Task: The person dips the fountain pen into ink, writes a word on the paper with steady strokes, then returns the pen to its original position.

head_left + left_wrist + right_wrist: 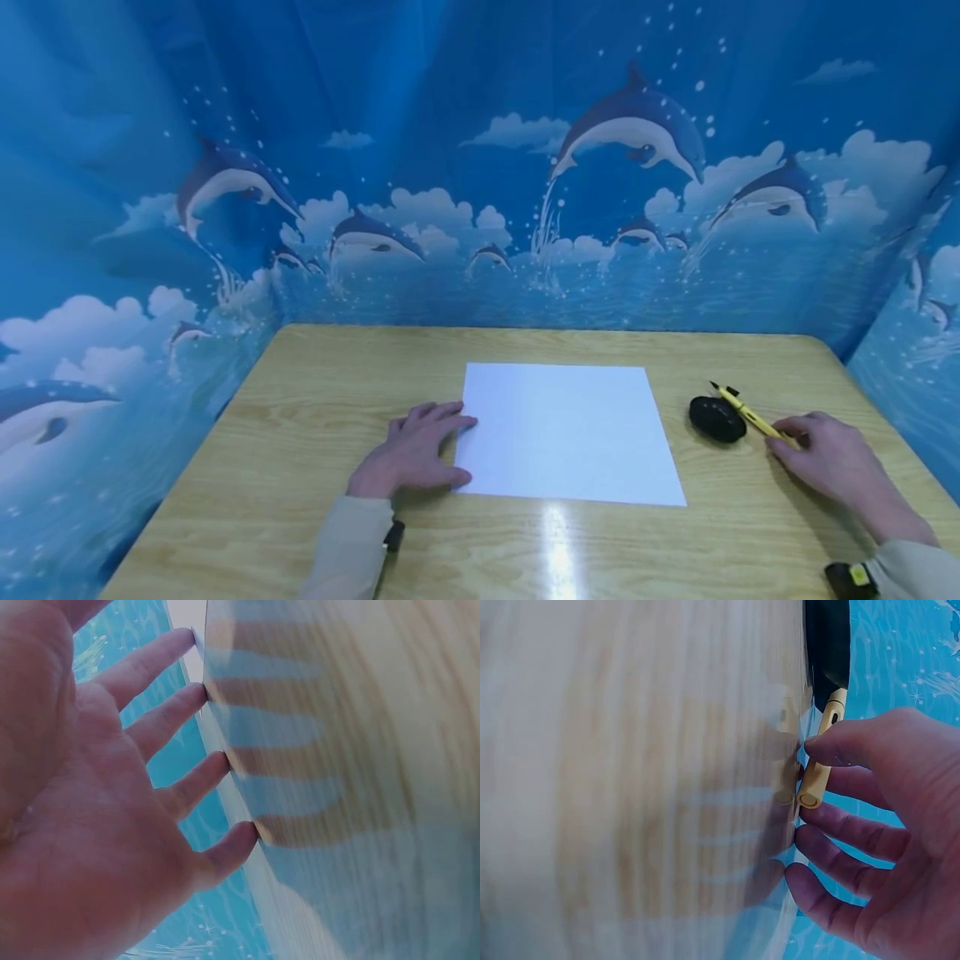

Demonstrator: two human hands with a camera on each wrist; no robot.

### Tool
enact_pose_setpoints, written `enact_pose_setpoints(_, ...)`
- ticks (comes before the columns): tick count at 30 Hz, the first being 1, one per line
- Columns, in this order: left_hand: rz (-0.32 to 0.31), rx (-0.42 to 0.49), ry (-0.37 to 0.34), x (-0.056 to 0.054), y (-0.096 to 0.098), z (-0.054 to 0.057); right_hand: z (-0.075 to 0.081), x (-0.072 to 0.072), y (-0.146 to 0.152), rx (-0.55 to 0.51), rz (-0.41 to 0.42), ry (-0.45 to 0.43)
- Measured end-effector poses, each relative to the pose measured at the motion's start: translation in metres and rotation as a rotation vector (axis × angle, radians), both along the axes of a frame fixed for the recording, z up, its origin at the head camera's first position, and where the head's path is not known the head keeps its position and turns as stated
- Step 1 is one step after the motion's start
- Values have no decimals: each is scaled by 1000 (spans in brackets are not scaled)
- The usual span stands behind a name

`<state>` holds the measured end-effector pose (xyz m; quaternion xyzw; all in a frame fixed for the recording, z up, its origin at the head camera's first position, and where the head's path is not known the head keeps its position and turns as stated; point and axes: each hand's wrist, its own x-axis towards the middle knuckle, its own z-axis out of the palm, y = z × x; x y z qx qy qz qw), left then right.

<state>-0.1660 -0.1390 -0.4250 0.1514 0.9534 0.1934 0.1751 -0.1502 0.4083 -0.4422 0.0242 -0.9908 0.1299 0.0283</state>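
Note:
My left hand lies at the left edge of a blank white sheet of paper, its fingers spread. Thumb and forefinger tips overlap the paper's edge; in the left wrist view the extended fingertips meet the tabletop. Over on the right, my right hand pinches the near end of a yellow pen between thumb and forefinger. The pen's dark pointed tip faces away from me. In the right wrist view, the pen barrel lies close along the table, with the other fingers loosely bent below it.
A glossy black rounded object sits right beside the pen, between it and the paper. The light wood table has its far edge against a blue curtain printed with dolphins. Curtains also hang at both sides.

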Motion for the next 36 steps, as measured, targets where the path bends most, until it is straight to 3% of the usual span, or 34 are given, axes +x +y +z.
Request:
enact_pose_setpoints(6,-3,3,2,-1,0,2,-1,0,1,-24,-6,43)
enact_pose_setpoints(18,-12,14,-5,-3,-1,1,-1,13,-7,-118,-121,178)
enact_pose_setpoints(24,-8,18,0,-2,-1,-1,-4,18,-11,-273,-264,151)
enact_pose_setpoints(28,-1,24,-5,-2,-2,-2,-7,18,-12,-435,-342,162)
enact_pose_setpoints(33,2,34,-12,-1,-3,-4,-3,19,-10,-637,-353,202)
enact_pose_setpoints(36,3,38,-16,0,-3,-4,0,21,-11,-683,-339,237)
